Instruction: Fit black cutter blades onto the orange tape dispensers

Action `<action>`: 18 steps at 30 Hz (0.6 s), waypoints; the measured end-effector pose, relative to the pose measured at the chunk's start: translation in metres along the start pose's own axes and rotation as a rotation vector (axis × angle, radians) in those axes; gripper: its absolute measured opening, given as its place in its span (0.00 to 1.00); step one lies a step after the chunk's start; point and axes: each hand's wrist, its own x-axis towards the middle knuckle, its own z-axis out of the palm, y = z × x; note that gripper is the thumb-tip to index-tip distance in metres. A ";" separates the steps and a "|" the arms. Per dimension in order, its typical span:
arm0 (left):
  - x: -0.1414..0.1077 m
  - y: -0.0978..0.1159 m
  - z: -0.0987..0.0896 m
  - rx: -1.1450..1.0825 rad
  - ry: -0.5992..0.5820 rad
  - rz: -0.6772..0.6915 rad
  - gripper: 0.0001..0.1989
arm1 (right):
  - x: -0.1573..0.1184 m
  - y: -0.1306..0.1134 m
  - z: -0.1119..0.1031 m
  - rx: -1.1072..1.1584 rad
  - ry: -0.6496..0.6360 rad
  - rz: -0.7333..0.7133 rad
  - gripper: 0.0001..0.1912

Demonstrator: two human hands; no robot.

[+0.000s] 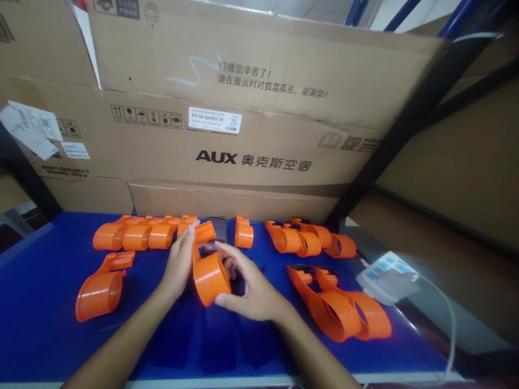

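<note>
Between my hands is an orange plastic tape dispenser body (211, 278), with a wide round hub and a narrower arm rising toward the back. My left hand (180, 259) holds it by the arm, fingers pointing up along its left side. My right hand (247, 281) grips the hub from the right, thumb on the lower rim and some fingers hidden behind it. A similar loose body (99, 292) lies to the left of my left hand. Behind my hands stands a row of the same orange bodies (135, 236), and a single one (244, 235) is right of it.
On the right lie dispensers with dark end parts (338, 313), and more (300, 240) behind them. A white device with a cable (387, 278) stands at the blue table's (36, 286) right edge. A dark flat object (219, 227) lies before the big cardboard sheet (162, 156).
</note>
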 end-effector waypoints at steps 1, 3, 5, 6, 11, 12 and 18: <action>-0.001 -0.002 -0.001 0.064 -0.023 0.072 0.32 | 0.000 0.002 -0.001 0.014 0.055 -0.009 0.44; -0.005 -0.006 -0.003 0.194 -0.121 0.229 0.34 | 0.001 0.006 -0.004 0.023 0.178 -0.019 0.39; -0.009 -0.007 -0.004 0.321 -0.274 0.375 0.37 | 0.002 0.009 -0.006 0.013 0.289 -0.019 0.34; -0.012 -0.006 -0.004 0.373 -0.342 0.436 0.38 | 0.002 0.011 -0.008 0.013 0.347 -0.022 0.32; -0.021 0.000 0.000 0.527 -0.478 0.533 0.37 | 0.011 0.024 -0.017 0.126 0.783 0.077 0.26; -0.022 0.001 0.000 0.539 -0.486 0.527 0.35 | 0.013 0.028 -0.021 0.171 0.860 0.122 0.25; -0.022 0.001 -0.002 0.503 -0.433 0.490 0.27 | 0.014 0.054 -0.047 0.334 1.068 0.352 0.20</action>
